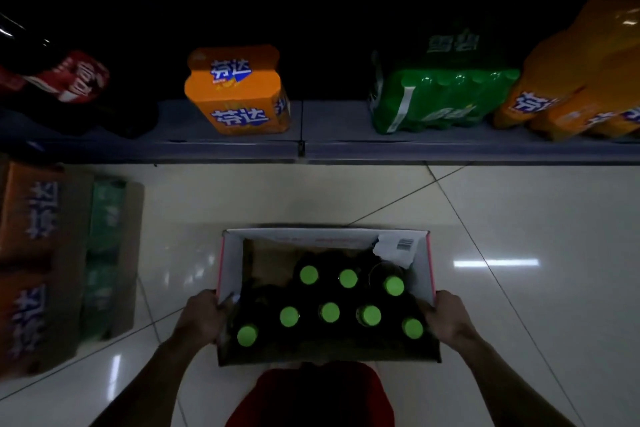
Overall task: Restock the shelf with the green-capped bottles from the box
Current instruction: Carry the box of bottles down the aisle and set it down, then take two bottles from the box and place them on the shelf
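An open cardboard box [230, 263] is held above the tiled floor, in front of me. Several dark bottles with bright green caps [329, 312] stand upright inside it, filling the near part. The far left part of the box shows bare cardboard. My left hand [201, 317] grips the box's left wall and my right hand [446, 317] grips its right wall. The low grey shelf [325, 146] runs across the view beyond the box.
On the shelf sit dark cola bottles [76, 80] at left, an orange soda pack [239, 90], a green soda pack [440, 97] and orange bottles [575, 80] at right. Stacked drink cartons [52, 263] stand on the floor at left. A white label [398, 250] hangs from the box's far right corner.
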The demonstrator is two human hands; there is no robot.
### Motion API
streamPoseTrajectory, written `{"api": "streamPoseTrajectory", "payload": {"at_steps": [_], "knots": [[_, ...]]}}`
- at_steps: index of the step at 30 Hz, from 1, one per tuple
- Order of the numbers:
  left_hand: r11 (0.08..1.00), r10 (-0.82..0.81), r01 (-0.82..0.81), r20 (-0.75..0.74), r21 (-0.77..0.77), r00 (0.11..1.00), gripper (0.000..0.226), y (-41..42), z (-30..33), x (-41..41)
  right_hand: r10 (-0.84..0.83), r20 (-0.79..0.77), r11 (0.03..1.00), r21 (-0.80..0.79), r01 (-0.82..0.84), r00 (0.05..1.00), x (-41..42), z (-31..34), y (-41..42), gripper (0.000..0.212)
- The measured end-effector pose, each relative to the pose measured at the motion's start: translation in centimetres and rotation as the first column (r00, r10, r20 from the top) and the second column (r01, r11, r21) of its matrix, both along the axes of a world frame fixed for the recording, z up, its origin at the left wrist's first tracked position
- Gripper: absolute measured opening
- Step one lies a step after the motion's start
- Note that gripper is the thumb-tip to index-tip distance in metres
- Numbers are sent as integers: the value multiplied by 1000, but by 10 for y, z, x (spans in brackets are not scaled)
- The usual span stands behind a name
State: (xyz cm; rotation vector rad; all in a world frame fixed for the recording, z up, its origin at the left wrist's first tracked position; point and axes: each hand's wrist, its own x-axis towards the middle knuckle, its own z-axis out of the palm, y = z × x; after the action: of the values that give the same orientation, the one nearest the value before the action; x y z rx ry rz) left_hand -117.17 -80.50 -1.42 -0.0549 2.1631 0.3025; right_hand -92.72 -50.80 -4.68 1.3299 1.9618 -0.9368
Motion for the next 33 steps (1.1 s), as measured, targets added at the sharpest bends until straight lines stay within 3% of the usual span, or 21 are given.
{"api": "streamPoseTrajectory", "payload": {"at_steps": [12,15,17,20,23,26,30,33], "knots": [[999,12,-10,-44,49,999,40,-5,-39,10,-22,-87,998,62,28,996,7,-24,-11,28],[994,12,-1,-100,110,995,43,0,-32,6,-105,-279,978,144,149,955,-1,-4,-11,30],[987,-35,74,-259,141,965,63,3,-25,4,-142,-465,929,243,280,874,-5,14,-16,42],[950,-83,211,-465,230,881,78,18,-10,10,108,-591,933,338,124,800,-14,35,-31,38],[828,-295,411,-327,382,898,80,43,-6,30,236,-541,971,170,-170,807,-29,42,-51,43],[791,-381,389,-118,472,917,87,63,-19,44,314,-450,940,26,-339,836,-44,28,-63,55],[772,-418,414,-105,482,902,87,80,-47,46,364,-403,921,18,-390,840,-63,3,-67,64],[757,-440,426,-95,495,893,85,84,-70,48,310,-417,941,6,-338,855,-70,-14,-67,63]]}}
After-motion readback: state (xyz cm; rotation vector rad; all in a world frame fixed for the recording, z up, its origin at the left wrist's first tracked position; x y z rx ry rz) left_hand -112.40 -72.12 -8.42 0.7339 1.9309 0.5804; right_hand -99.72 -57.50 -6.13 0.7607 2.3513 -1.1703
